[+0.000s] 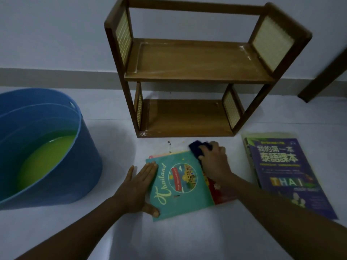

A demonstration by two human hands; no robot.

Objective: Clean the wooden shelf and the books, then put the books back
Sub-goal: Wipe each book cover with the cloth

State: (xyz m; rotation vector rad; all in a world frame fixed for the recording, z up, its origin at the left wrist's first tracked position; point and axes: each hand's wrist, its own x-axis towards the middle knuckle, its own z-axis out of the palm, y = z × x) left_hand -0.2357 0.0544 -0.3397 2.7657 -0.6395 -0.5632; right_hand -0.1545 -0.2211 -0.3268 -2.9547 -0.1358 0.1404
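A two-tier wooden shelf (195, 72) with woven side panels stands against the wall, both boards bare. In front of it on the floor lies a teal "Thailand" book (180, 186) on top of a red book (223, 192). My left hand (139, 186) lies flat on the teal book's left edge, thumb at its lower corner. My right hand (214, 162) grips a dark blue cloth (197, 149) at the book's top right corner. A purple Thai language book (285, 173) lies to the right on another book.
A large blue tub (62, 166) holding yellow-green liquid sits on the floor at the left. A dark wooden furniture leg (323, 76) slants in at the far right by the wall.
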